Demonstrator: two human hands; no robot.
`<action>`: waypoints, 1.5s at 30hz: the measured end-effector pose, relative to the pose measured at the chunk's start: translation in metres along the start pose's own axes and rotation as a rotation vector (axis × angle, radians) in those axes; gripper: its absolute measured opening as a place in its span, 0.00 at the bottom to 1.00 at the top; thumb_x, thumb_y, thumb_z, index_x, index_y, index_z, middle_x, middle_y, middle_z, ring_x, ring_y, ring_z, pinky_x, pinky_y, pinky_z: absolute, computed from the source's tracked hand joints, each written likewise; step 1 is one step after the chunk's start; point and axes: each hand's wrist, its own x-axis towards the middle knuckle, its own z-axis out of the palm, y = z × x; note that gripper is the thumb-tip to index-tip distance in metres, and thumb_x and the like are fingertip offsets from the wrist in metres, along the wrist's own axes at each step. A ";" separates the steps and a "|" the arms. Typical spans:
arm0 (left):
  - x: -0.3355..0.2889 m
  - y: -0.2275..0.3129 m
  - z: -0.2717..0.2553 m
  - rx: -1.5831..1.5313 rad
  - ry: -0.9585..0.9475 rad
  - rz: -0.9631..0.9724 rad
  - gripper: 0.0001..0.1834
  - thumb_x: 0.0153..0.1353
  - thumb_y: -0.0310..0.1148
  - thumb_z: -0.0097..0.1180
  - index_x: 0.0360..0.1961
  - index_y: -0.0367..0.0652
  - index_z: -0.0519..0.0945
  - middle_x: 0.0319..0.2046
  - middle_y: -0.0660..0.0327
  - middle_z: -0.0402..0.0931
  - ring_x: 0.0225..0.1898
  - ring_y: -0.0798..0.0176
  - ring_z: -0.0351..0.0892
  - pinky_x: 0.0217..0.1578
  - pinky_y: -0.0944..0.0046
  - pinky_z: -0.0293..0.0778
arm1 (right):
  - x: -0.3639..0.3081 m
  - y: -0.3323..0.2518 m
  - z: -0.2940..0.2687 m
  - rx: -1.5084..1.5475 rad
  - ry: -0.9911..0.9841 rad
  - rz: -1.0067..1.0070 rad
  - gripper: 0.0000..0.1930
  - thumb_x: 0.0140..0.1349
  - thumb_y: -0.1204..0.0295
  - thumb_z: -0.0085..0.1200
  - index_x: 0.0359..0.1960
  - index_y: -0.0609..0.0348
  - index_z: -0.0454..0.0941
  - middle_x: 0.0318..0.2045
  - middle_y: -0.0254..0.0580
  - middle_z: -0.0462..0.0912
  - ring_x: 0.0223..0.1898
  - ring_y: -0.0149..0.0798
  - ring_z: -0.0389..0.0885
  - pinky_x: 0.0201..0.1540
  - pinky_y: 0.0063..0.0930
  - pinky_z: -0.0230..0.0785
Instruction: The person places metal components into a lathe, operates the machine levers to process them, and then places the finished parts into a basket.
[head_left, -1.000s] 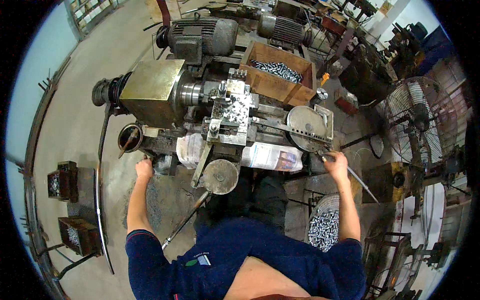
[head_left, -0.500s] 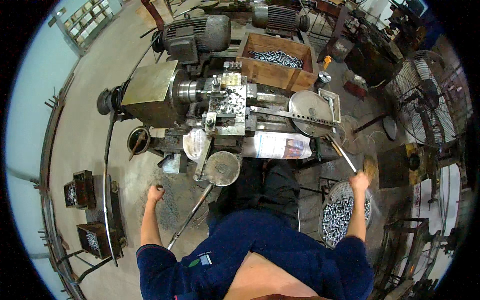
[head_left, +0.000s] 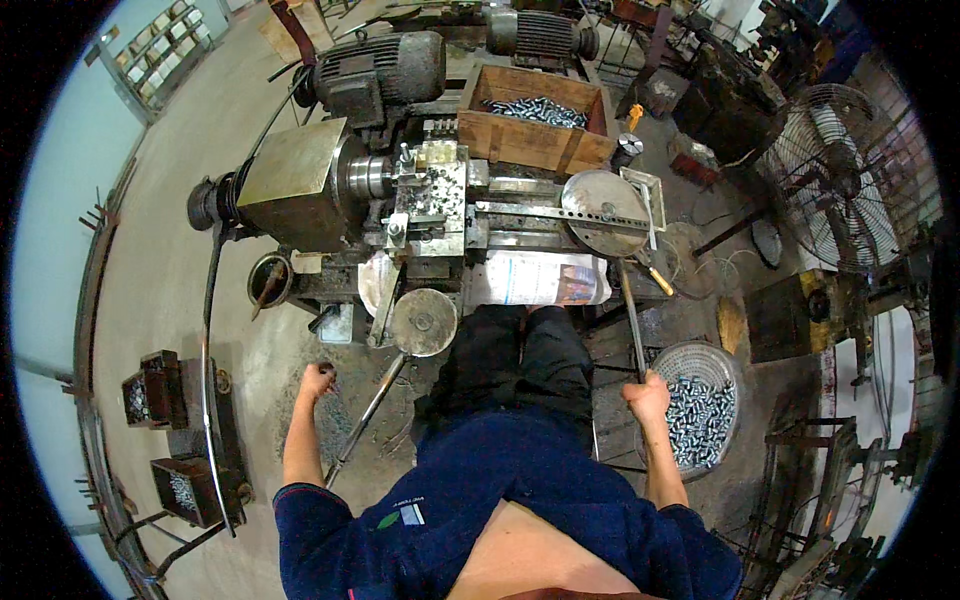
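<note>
My right hand (head_left: pixel 646 396) is wrapped round the end of a long metal lever (head_left: pixel 634 325), which runs up to the round plate (head_left: pixel 604 208) at the machine's right. My left hand (head_left: pixel 318 380) hangs over the floor at the left with its fingers curled; a small dark spot shows at the fingertips, too small to name. Between my hands, a second rod (head_left: pixel 368 415) slants down from a smaller round disc (head_left: pixel 424 322). The lathe-like machine carries a metal tool slide (head_left: pixel 430 205), strewn with dark chips, beside its spindle (head_left: pixel 367 178).
A wooden box (head_left: pixel 530 145) of small metal parts stands behind the machine. By my right forearm sits a mesh basket (head_left: pixel 728 400) of similar parts. A yellow-handled tool (head_left: pixel 660 280) lies near the big plate. A fan (head_left: pixel 835 180) stands right; metal bins (head_left: pixel 190 490) sit at left.
My right hand has come leftward and nearer to me with the lever, which now stands steeper. The left hand has shifted slightly, still curled.
</note>
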 end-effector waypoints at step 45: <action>0.013 0.110 -0.115 0.221 0.196 0.261 0.19 0.54 0.37 0.54 0.44 0.36 0.74 0.25 0.53 0.77 0.20 0.61 0.77 0.28 0.61 0.73 | 0.149 -0.282 -0.064 0.261 0.154 -1.036 0.24 0.35 0.72 0.56 0.41 0.61 0.77 0.42 0.50 0.77 0.47 0.50 0.73 0.50 0.36 0.65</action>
